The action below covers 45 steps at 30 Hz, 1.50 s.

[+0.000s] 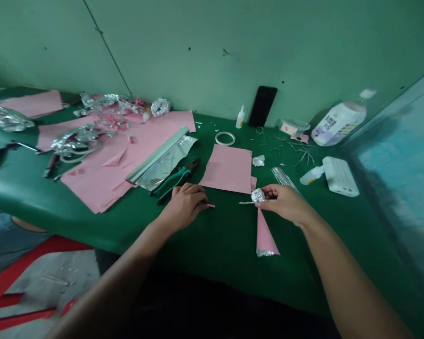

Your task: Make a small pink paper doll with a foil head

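Observation:
My right hand [286, 202] is closed on a small foil figure. It has a crumpled foil ball [257, 195] on top and a thin foil-wrapped stick [246, 203] across it. Below hangs a pink paper cone [266, 235] with foil showing at its wide lower end. My left hand [185, 207] is closed, and a small pink paper strip [211, 205] sticks out at its fingertips. Just behind that hand lie green-handled pliers [175, 181]. A square pink paper sheet [228, 168] lies between and beyond both hands.
Left are pink sheets [155, 127], a foil roll [159, 155] and crumpled foil [76, 139]. Behind are a tape ring [225, 138], glue bottle [240, 117] and phone [263, 106]. Right are thin wires [282, 176], a white power bank [340, 176] and a large bottle [339, 123].

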Tool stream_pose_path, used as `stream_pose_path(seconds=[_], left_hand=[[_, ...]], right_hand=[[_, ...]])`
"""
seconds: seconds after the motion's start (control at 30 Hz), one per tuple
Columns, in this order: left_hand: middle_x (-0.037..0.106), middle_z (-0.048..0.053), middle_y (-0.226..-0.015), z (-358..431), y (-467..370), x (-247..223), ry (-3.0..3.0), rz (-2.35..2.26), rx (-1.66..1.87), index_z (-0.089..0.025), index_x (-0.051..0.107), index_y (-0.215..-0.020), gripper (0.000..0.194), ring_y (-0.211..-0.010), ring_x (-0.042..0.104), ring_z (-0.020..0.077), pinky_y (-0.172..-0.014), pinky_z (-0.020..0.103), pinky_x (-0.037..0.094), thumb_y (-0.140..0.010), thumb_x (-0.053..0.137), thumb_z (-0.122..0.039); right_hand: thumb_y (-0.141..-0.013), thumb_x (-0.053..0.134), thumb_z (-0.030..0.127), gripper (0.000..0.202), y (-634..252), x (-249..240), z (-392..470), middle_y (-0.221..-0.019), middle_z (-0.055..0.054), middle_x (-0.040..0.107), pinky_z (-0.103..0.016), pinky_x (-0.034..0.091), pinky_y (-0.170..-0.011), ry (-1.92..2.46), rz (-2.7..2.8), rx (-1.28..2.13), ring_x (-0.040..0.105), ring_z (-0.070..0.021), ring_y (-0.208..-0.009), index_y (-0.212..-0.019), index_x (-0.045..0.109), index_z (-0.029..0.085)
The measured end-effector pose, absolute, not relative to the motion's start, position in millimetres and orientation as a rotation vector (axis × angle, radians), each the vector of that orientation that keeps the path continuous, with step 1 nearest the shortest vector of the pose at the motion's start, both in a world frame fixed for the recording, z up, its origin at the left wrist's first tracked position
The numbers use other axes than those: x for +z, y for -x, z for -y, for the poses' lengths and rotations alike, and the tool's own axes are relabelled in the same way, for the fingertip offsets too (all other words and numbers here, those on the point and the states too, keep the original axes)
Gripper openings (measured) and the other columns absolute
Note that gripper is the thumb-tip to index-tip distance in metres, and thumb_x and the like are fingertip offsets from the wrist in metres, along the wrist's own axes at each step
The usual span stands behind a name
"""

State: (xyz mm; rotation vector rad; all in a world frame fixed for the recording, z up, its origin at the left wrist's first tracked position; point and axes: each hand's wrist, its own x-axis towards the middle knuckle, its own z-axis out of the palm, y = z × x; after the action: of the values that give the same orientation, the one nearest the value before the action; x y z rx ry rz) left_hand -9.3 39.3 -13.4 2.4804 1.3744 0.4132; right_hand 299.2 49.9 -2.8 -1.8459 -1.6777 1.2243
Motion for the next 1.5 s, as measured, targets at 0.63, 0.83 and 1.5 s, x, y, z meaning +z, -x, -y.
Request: stream_pose_path(seconds=[0.63,0.83,1.5], left_hand=[[0.061,0.004,-0.082,-17.4,-26.8,-10.4,-1.338,-0.933,1.094,-0.016,0.067,-0.088,0.017,-0.071,0.051,0.0122,-0.064,0.025,0.04,-0.086,0.067,-0.033],[0.066,0.005,-0.083,-12.7,-34.2,-12.9,-1.285,-0.877,1.134,-0.018,0.058,-0.095,0.018,-0.078,0.057,0.0142,-0.075,0.028,0.041,-0.096,0.057,-0.035],[0.068,0.006,-0.1,-10.7,-53.4,-5.2,-0.366,-0.577,1.146,-0.016,0.061,-0.086,0.005,-0.097,0.065,0.0175,-0.087,0.031,0.049,-0.09,0.061,-0.013]], right_hand=[[-0.063,0.088,0.019,0.038,-268.2,7.3,-33.6,-0.076,0.004,0.07,-0.021,0.058,-0.054,0.856,0.925,1.555,0.071,-0.0127,-0.059,-0.095,0.07,0.028],[-0.068,0.085,0.017,0.037,-260.9,-0.4,-31.4,-0.08,0.004,0.072,-0.022,0.059,-0.056,0.866,0.96,1.511,0.071,-0.0124,-0.061,-0.099,0.069,0.03],[-0.068,0.085,0.021,0.04,-254.9,-3.4,-29.7,-0.079,0.003,0.069,-0.024,0.057,-0.054,0.974,0.943,1.509,0.069,-0.0131,-0.062,-0.102,0.064,0.026]])
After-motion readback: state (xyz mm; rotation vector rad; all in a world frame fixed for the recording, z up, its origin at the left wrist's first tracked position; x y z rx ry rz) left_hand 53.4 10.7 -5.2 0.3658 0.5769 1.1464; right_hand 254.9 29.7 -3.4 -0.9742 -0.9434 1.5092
